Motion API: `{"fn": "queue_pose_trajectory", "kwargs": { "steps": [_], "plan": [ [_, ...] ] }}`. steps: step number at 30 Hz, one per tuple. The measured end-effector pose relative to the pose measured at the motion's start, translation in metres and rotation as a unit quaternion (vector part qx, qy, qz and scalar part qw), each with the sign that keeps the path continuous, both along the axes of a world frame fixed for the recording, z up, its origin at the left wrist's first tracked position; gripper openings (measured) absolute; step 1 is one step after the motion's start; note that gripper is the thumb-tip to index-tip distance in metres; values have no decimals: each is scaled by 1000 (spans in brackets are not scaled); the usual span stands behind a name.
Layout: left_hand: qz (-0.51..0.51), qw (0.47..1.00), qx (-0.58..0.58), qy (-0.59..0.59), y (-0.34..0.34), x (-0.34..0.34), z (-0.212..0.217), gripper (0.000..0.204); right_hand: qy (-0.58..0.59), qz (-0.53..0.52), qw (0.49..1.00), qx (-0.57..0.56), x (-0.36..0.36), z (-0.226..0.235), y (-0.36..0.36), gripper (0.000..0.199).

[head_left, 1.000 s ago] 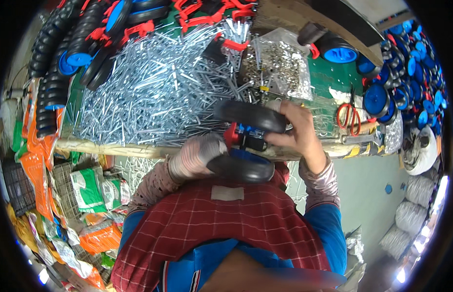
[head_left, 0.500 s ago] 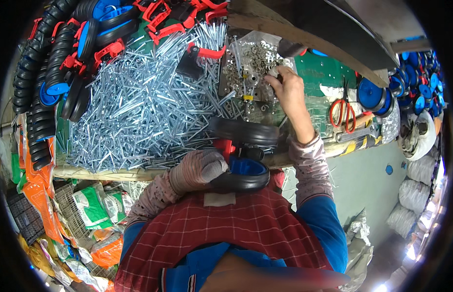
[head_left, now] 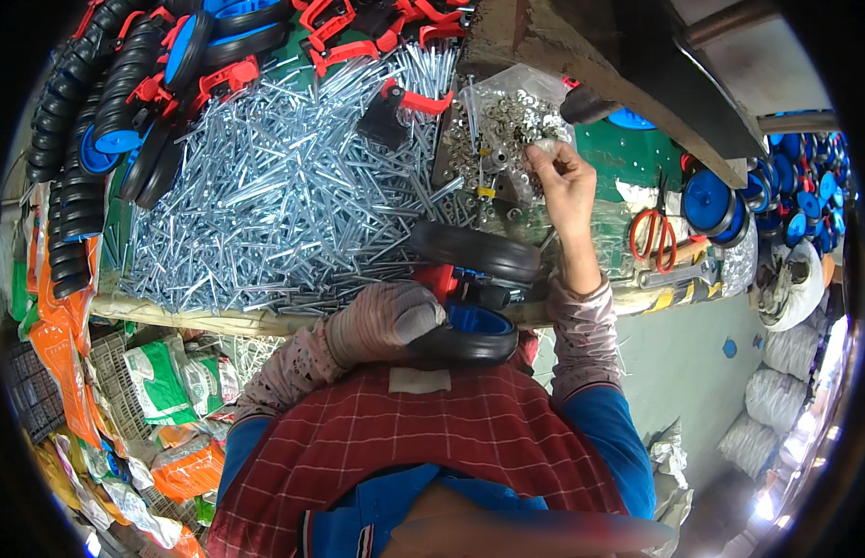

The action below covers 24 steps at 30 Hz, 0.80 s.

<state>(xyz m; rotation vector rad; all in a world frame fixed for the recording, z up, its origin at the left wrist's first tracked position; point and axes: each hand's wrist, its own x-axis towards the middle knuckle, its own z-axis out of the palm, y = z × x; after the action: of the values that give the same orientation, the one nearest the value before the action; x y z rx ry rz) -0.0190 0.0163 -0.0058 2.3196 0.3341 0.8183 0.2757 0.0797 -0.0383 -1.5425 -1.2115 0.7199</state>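
Twin-wheel assembly, black tyres parallel, blue inner hub, red bracket between, at the desk's near edge; small silvery nuts heaped on clear plastic.

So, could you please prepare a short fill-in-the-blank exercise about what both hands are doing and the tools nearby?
1. The left hand holds a twin-wheel assembly whose tyres are ____.
2. The right hand is at the small metal fasteners, to the ____ of the heap of long metal bolts.
3. The scissors on the bench have ____ handles.
4. Of the two hands, only the ____ one wears a striped glove.

Missing words: black; right; red; left.
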Motion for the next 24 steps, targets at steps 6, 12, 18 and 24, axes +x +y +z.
{"fn": "queue_pose_trajectory", "kwargs": {
  "steps": [6, 12, 18, 24],
  "plan": [
    [-6, 1000, 2, -7, -2, -2, 1, 37, -277, -15, 961, 2, 9, -3, -16, 21],
    [-16, 1000, 13, -21, -1, 0, 0, 38, -342, -8, 939, 8, 5, -3, -24, 27],
    [-13, 999, 12, -30, -4, 0, -3, 41, 71, 32, 996, -42, 7, -7, -13, 14],
    [-22, 999, 13, -30, -2, 0, -2, 42, 31, 48, 995, -77, -14, 12, 1, 15]
  ]
}}
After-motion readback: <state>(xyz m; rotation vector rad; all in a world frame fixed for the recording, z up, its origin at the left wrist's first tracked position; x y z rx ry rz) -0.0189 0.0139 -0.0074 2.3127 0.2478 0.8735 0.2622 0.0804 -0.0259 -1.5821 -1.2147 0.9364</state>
